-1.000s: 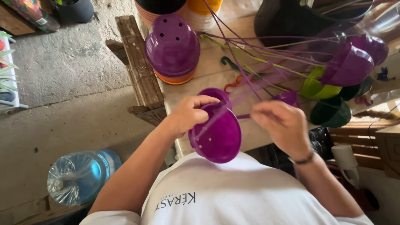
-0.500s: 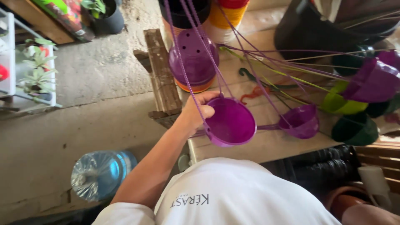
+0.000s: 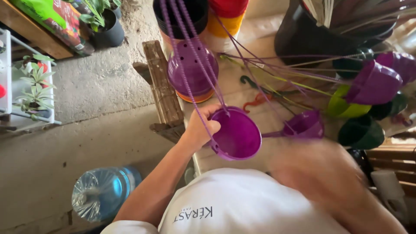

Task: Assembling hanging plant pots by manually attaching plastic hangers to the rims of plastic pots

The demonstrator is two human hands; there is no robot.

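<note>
Cords point(image 3: 190, 47) cross upturned purple pots point(image 3: 193, 71) behind the held pot point(image 3: 236, 134).

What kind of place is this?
Probably a plant nursery or potting workspace: stacked plastic pots on a workbench, potted plants on the concrete floor, and the left hand holding a purple hanging pot.

Purple hanging pot point(image 3: 236, 134) in left hand point(image 3: 201, 125)

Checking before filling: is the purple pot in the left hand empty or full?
Empty. The purple pot in the left hand shows a bare inside, with no soil or plant.
</note>
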